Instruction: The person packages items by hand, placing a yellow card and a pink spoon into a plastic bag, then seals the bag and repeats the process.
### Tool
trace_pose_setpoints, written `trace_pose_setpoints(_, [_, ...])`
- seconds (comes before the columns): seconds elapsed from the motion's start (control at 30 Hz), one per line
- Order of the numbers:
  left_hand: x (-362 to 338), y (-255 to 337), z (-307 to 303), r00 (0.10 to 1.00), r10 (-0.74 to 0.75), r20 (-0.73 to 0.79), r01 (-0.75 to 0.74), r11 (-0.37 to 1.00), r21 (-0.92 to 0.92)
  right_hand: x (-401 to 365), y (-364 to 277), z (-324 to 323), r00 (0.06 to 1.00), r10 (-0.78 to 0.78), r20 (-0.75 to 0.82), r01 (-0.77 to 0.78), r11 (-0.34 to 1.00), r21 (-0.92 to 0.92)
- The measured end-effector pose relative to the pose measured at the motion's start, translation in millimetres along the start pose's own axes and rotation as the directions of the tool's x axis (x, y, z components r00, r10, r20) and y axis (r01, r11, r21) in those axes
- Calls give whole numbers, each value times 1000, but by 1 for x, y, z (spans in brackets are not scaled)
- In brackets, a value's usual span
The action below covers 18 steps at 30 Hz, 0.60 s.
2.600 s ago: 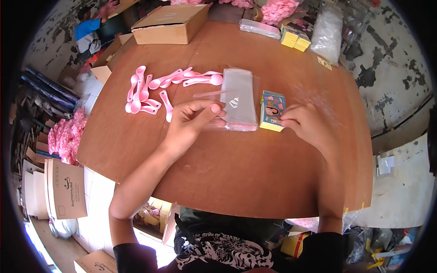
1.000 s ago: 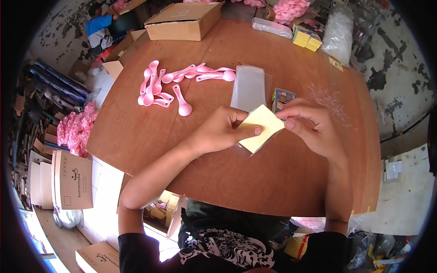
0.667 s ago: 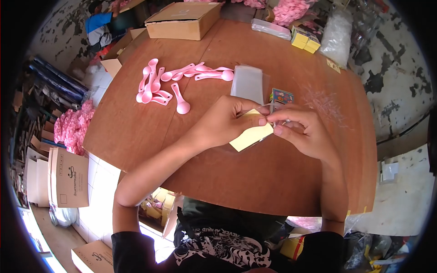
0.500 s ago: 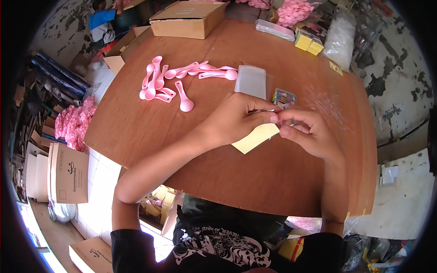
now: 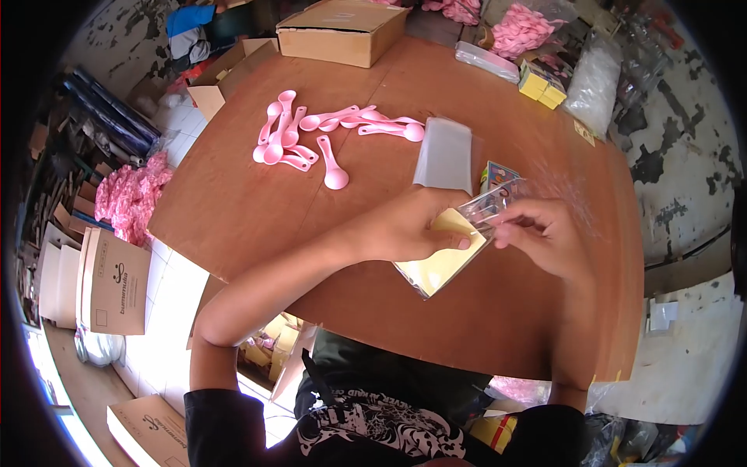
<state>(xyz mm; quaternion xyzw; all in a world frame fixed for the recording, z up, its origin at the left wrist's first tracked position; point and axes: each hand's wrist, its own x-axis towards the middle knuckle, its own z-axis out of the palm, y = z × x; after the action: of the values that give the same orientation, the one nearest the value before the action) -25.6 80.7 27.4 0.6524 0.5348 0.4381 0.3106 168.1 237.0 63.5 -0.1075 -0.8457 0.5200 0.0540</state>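
A yellow card in a clear plastic sleeve (image 5: 437,268) is pinched between the thumb and fingers of my left hand (image 5: 412,226). The sleeve's clear end sticks out to the upper right, where my right hand (image 5: 541,233) is closed at its edge, fingertips together. Just behind the hands lies a small stack of colourful printed cards (image 5: 496,176). A pile of clear sleeves (image 5: 445,156) lies beyond my left hand. Farther left on the table are several pink spoons (image 5: 288,136), with a single pink spoon (image 5: 333,165) apart from them.
On the brown table (image 5: 249,226) a cardboard box (image 5: 338,35) stands at the back. Yellow card stacks (image 5: 541,86) and a bag of clear plastic (image 5: 595,86) are at the back right. A person in a blue sleeve (image 5: 191,19) is beyond the table, upper left.
The sleeve now covers the yellow card, which has turned and shows more of its face. My right hand has moved slightly right and down. The view has shifted a little.
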Motion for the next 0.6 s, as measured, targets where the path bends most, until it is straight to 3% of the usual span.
trace_pose_setpoints(0.07, [-6, -2, -5, 979, -165, 120, 184, 968, -168, 10, 8, -4, 953, -71, -293, 81, 996, 24])
trace_pose_setpoints(0.1, [-7, -9, -5, 984, -108, 141, 136, 968, -213, 21, 5, -2, 910, -40, -412, 41, 999, -8])
trace_pose_setpoints(0.13, [-8, -10, -6, 986, -107, 131, 133, 968, -214, 35, 9, 0, 913, -45, -404, 44, 999, -13])
trace_pose_setpoints(0.2, [-10, -13, -5, 969, -53, 241, 129, 941, -314, 66, 19, 7, 857, -190, -479, 32, 948, -318])
trace_pose_setpoints(0.27, [-12, -16, -3, 971, 1, 238, 67, 959, -275, 96, 16, 12, 884, -118, -452, -47, 940, -339])
trace_pose_setpoints(0.3, [-13, -15, -3, 970, 54, 236, 21, 952, -305, 115, 24, 13, 883, -325, -339, 16, 743, -669])
trace_pose_setpoints(0.33, [-14, -14, -4, 967, 108, 232, -25, 942, -334, 135, 31, 13, 866, -475, -158, 74, 433, -898])
trace_pose_setpoints(0.43, [-16, -16, -5, 964, 135, 228, -39, 924, -380, 197, 43, 10, 806, -586, -81, 154, 341, -928])
trace_pose_setpoints(0.47, [-16, -16, -6, 963, 140, 232, -44, 926, -375, 214, 45, 6, 806, -586, -78, 157, 339, -928])
trace_pose_setpoints(0.53, [-15, -24, -2, 961, 175, 216, -79, 918, -389, 241, 47, 1, 954, -293, -65, 130, 597, -792])
trace_pose_setpoints(0.57, [-14, -25, -2, 956, 209, 204, -113, 909, -402, 247, 43, 1, 953, -296, -64, 132, 597, -791])
trace_pose_setpoints(0.6, [-14, -25, -2, 957, 206, 204, -111, 910, -401, 252, 39, 2, 985, -168, -27, 90, 647, -757])
